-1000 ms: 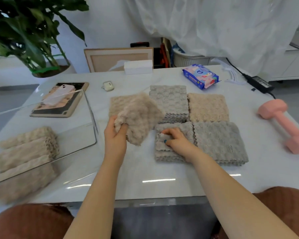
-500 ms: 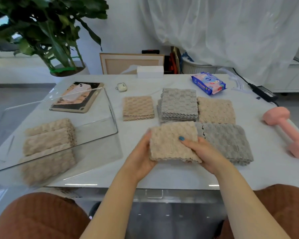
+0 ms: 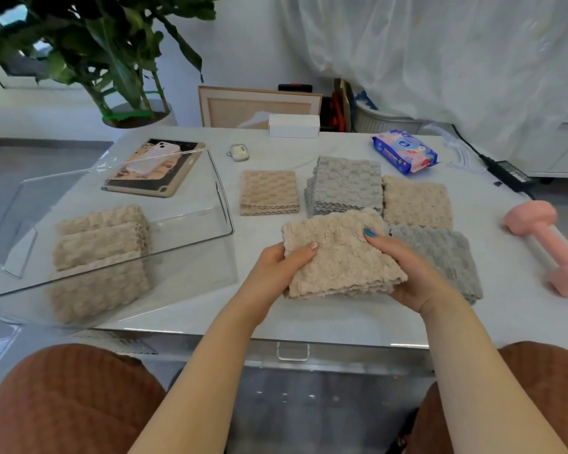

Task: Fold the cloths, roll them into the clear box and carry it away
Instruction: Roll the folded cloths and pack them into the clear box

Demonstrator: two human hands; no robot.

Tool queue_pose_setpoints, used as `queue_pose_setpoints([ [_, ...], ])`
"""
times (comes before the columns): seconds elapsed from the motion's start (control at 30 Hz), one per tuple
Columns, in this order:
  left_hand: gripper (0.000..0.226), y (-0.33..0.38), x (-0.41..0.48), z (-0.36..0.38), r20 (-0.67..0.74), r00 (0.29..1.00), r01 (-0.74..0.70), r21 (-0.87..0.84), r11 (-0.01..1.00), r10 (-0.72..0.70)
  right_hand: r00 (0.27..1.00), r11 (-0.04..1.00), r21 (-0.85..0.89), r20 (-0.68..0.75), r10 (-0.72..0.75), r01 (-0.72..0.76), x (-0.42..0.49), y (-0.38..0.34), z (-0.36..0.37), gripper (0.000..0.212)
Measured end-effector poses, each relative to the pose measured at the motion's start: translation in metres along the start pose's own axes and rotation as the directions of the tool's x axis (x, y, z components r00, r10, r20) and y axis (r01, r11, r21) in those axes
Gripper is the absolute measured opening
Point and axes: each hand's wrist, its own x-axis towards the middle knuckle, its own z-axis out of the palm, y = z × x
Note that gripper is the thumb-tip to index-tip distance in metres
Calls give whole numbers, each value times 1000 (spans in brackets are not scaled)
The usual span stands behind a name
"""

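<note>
At the near middle of the counter [image 3: 309, 317], both hands gripped one folded beige cloth [image 3: 340, 257], raised slightly off the surface. The left hand [image 3: 276, 268] held its left edge, thumb on top and fingers curled beneath. The right hand [image 3: 409, 271] clasped the right edge, its blue-nailed thumb pressed on the upper face. The cloth was a thick square of nubbly, waffle-like pile with wavy edges, several layers showing along its near side.

To the left stood the clear box [image 3: 222, 195], open-topped. Inside it, toward its left end, beige rolled cloths [image 3: 100, 237] lay side by side and touching. The nearest was blurred through the near wall, so their number was hard to tell.

Just behind and right of the held cloth sat a grey stack [image 3: 443, 253], with a second grey stack [image 3: 348, 185], a beige stack [image 3: 417, 201] and a smaller beige stack [image 3: 269, 191] in the row beyond.

Farther out lay a pink dumbbell [image 3: 545, 247] at the right and a wipes pack [image 3: 404, 152] at the back. A tablet [image 3: 138, 186] with a phone [image 3: 154, 157] on it lay behind the box.
</note>
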Motion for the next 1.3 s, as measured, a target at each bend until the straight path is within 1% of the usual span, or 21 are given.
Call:
queue_pose_setpoints([
  [0.03, 21, 0, 0, 0, -39, 998, -42, 16, 999, 43, 1000, 1000, -21, -10, -2, 2, -1, -3, 1, 20],
  [0.07, 19, 0, 0, 0, -74, 995, -74, -5, 997, 74, 1000, 999, -39, -22, -13, 12, -1, -5, 2, 15],
  [0.2, 20, 6, 0, 1, -113, 981, -175, -157, 972, 158, 994, 994, -6, -26, -108, 107, 1, -6, 6, 24],
  [0.27, 22, 7, -1, 4, -105, 983, -176, -264, 949, 153, 987, 986, 44, -23, -160, 161, 3, -4, 7, 26],
  [0.33, 25, 7, -1, 5, -103, 988, -146, -390, 909, 115, 980, 975, 116, 25, -196, 192, 1, -3, 9, 27],
  [0.43, 28, 10, -3, 4, -30, 995, -101, -516, 851, 100, 966, 944, 256, 102, -239, 206, -4, -2, 4, 25],
  [0.53, 39, 20, -8, -3, 120, 972, -132, -423, 897, 200, 928, 933, 324, 274, -253, 158, -3, -14, -3, 11],
  [0.57, 40, 25, -10, -8, 166, 957, -161, -374, 913, 237, 919, 942, 306, 316, -235, 136, -1, -19, -3, 12],
  [0.63, 37, 39, -16, -24, 214, 939, -200, -299, 933, 270, 931, 980, 176, 335, -145, 89, 1, -34, 10, 23],
  [0.7, 34, 55, -25, -49, 231, 935, -221, -213, 952, 269, 953, 992, -56, 288, -88, 109, 5, -49, 32, 29],
  [0.73, 32, 63, -29, -64, 236, 936, -224, -178, 958, 262, 957, 973, -179, 274, -94, 147, 7, -55, 44, 28],
  [0.77, 32, 72, -34, -80, 236, 937, -229, -144, 963, 258, 948, 935, -295, 300, -106, 198, 13, -61, 59, 30],
  [0.83, 29, 93, -46, -120, 189, 950, -246, -31, 969, 247, 902, 836, -454, 419, -105, 308, 32, -66, 95, 30],
  [0.9, 35, 111, -54, -162, 58, 980, -197, 196, 961, 189, 876, 754, -535, 471, -109, 381, 55, -67, 139, 25],
  [0.97, 35, 121, -53, -201, -103, 985, -68, 497, 865, 136, 872, 725, -559, 474, -121, 404, 84, -59, 179, 24],
  [1.0, 28, 122, -53, -225, -156, 982, 13, 617, 787, 106, 868, 713, -573, 487, -100, 404, 102, -51, 203, 26],
  [1.03, 21, 121, -48, -240, -163, 986, 88, 703, 705, 39, 869, 690, -607, 490, -64, 394, 116, -42, 216, 28],
  [1.1, 11, 112, -44, -274, -141, 974, 219, 785, 579, -177, 855, 619, -701, 510, 88, 355, 142, -16, 246, 32],
  [1.17, 12, 97, -38, -299, -128, 911, 314, 833, 455, -393, 812, 501, -815, 488, 320, 292, 159, 11, 267, 37],
  [1.23, 19, 81, -30, -310, -157, 837, 369, 868, 331, -524, 759, 363, -898, 413, 504, 248, 171, 36, 281, 42],
  [1.3, 26, 66, -21, -312, -188, 776, 381, 900, 211, -602, 729, 246, -944, 327, 602, 220, 178, 50, 291, 43],
])
